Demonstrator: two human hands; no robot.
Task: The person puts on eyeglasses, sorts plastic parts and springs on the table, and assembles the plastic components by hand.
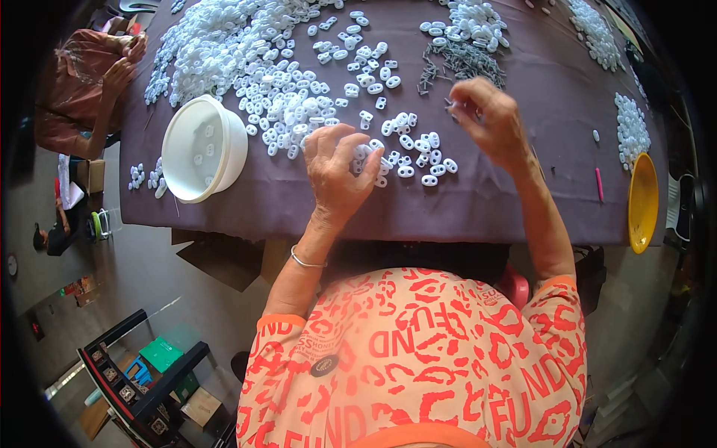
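Observation:
Curled round a few small white oval plastic pieces with two holes (361, 154), my left hand (334, 173) rests low over the table, thumb and fingertips closing on at least one of them. My right hand (489, 123) is raised to the right, its thumb and forefinger pinched together. A tiny dark bit shows at those fingertips, too small to name. Just beyond that hand lies a heap of short, slim grey pieces that look like screws (470, 61). Loose white pieces (429, 159) are scattered between my hands.
A big mound of white pieces (224, 48) covers the far left. A white tub (237, 145) holds a few at left. At right are a yellow plate (642, 203), a pink pen-like stick (599, 184) and more white heaps (632, 128). Another person's hand (119, 76) is at left.

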